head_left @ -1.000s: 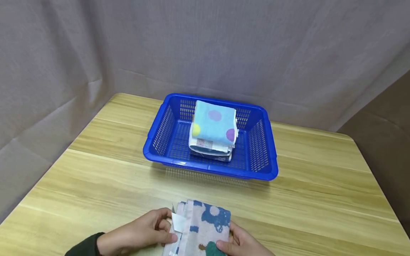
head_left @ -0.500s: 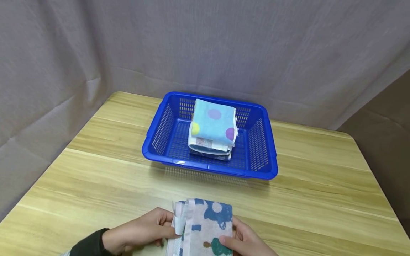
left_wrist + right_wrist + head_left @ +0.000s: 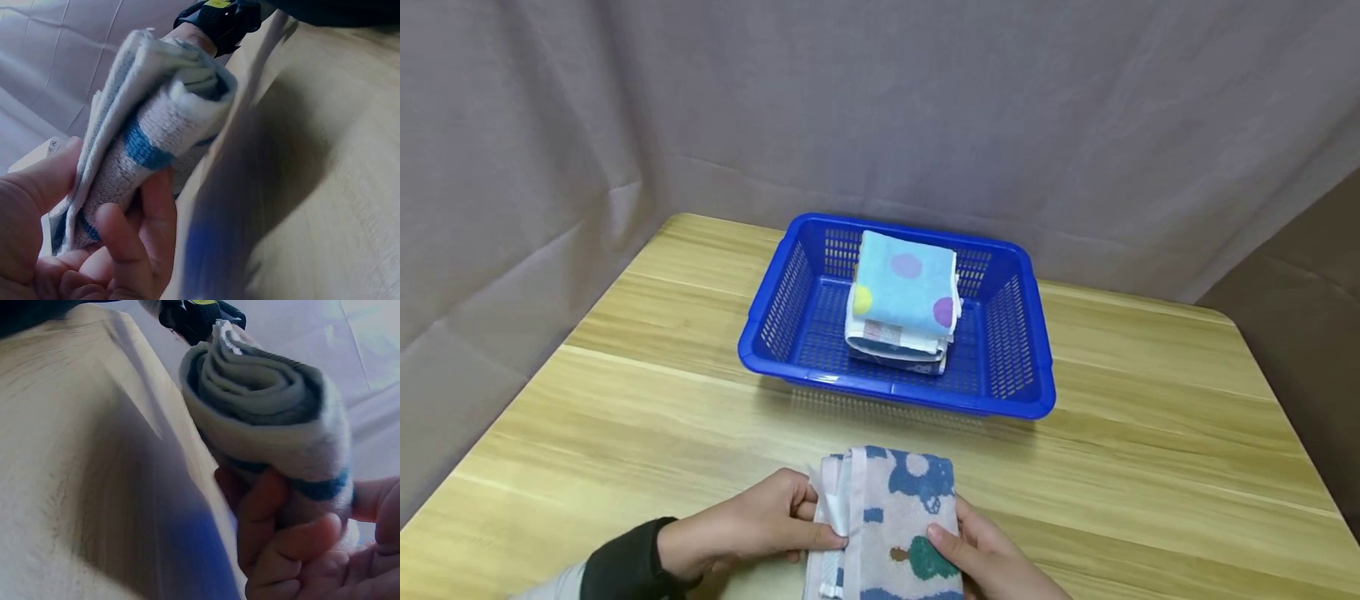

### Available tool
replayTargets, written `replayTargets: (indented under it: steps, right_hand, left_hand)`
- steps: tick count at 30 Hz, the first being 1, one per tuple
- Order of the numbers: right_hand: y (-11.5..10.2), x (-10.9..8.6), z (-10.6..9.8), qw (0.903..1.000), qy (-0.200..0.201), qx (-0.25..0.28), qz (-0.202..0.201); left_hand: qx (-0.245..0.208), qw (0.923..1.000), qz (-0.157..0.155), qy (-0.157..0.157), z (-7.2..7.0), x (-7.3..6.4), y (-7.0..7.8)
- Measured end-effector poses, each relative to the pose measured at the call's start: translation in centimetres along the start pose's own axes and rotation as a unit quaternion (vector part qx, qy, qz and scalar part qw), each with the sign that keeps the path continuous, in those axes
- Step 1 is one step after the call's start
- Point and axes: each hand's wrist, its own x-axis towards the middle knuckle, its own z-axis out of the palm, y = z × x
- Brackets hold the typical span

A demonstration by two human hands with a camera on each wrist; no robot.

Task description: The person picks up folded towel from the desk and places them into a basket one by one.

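Both hands hold a folded towel (image 3: 895, 508), pale pink with blue patches and a green tree, at the near edge of the head view. The left hand (image 3: 760, 517) pinches its left side, thumb on a white label (image 3: 837, 504). On the towel's right side the right hand (image 3: 992, 554) grips it, thumb on top by the green tree. Seen end-on in the right wrist view, the towel (image 3: 281, 440) shows several rolled layers, with fingers curled under it. In the left wrist view its folded edge (image 3: 147, 134) sits between thumb and fingers.
Beyond the hands, a blue plastic basket (image 3: 895, 395) stands on the wooden table (image 3: 647, 400). Inside lies a stack of folded towels, topped by a light blue towel (image 3: 895, 287) with coloured dots. A grey cloth (image 3: 925, 108) hangs behind the table.
The towel and both hands have shifted slightly right and away from the body. The left thumb now presses the label flatter against the towel. The basket stays put.
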Motion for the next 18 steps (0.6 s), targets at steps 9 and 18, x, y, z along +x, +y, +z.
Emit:
replayTargets:
  steps: [9,18]
  right_hand:
    - [1.4,-1.1,0.2,0.9980,-0.013,0.062,0.001]
    - [-1.8,-1.7,1.6,0.9988,-0.012,0.009,-0.046]
  left_hand:
    - [-0.066,0.9977,-0.009,-0.012,0.8,-1.0,-0.5]
    - [-0.052,0.9966,0.056,-0.031,0.3,-1.4,2.3]
